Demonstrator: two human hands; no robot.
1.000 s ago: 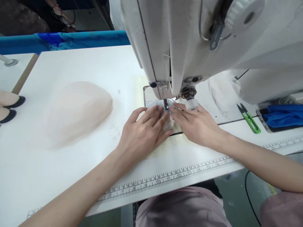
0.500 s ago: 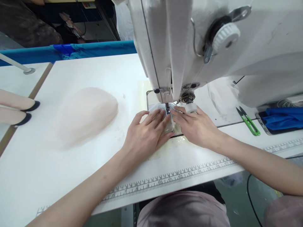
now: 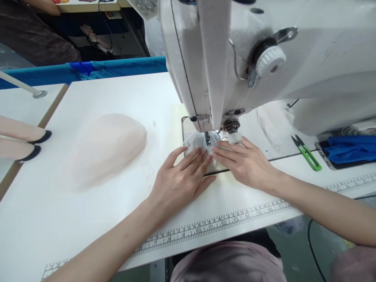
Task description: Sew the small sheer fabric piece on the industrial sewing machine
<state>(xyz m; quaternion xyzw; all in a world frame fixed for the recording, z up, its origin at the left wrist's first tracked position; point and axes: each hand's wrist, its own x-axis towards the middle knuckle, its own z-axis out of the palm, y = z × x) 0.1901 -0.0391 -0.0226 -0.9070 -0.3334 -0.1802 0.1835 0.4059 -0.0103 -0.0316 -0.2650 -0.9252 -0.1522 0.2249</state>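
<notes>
Left hand [image 3: 179,178] and right hand [image 3: 245,162], fingers flat, press sheer fabric [image 3: 195,144] under the needle; seam apparently unfinished, pale fabric pile [image 3: 108,147] waiting on bench [image 3: 88,219]

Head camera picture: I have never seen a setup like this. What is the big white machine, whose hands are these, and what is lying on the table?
The camera sits on the person's head and looks down at their own bare hands. The big white body is a sewing machine on a white table with a printed ruler along its near edge. The left hand and right hand lie flat, fingers spread, pressing a small pale sheer piece of fabric under the needle area; neither closes a grip. A pile of pinkish fabric lies to the left, green thread snips and something blue to the right.
</notes>
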